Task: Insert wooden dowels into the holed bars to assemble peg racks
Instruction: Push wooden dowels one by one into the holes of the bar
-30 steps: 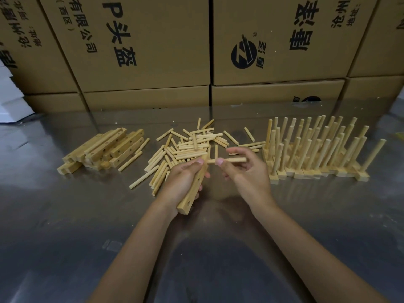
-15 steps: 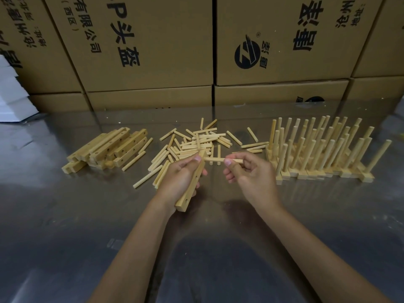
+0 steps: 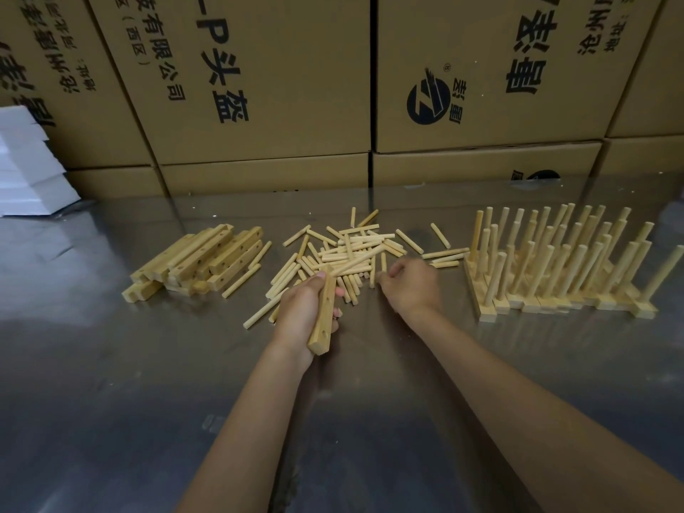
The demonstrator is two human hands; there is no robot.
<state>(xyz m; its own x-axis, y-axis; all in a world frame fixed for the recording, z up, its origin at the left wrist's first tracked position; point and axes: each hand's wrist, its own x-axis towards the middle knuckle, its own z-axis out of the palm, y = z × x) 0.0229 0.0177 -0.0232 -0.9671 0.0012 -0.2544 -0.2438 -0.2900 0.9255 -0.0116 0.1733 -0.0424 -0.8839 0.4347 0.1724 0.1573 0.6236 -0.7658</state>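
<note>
On the shiny metal bench (image 3: 111, 383), the person's left hand (image 3: 301, 312) has its grip wrapped around a holed bar (image 3: 322, 320), fingers curled round the middle so the bar slants from the dowel pile down toward the camera. Two round holes show on the bar's upper face, and its near end sticks out below the palm. One dowel (image 3: 355, 261) appears to jut from the bar's far end, leaning up and to the right over the pile, though the join is hidden behind the thumb.

Just right of it, the right hand (image 3: 411, 285) is lowered, knuckles up, at the right edge of the loose dowels (image 3: 344, 249), its fingers bent down among them. The hand is blurred, so whether its grip has closed on a dowel cannot be told.

The loose dowels lie scattered in a heap at the middle of the bench, some strays trailing toward the near left and right. Left of the heap sits a stack of holed bars (image 3: 207, 259), lying flat. Right of the hands stand the finished peg racks (image 3: 555, 264), packed side by side with their pegs pointing up and fanning slightly.

Behind the bench rise cardboard boxes (image 3: 259, 87) printed with dark characters and a round logo. White blocks (image 3: 29, 168) are stacked at the far left.
</note>
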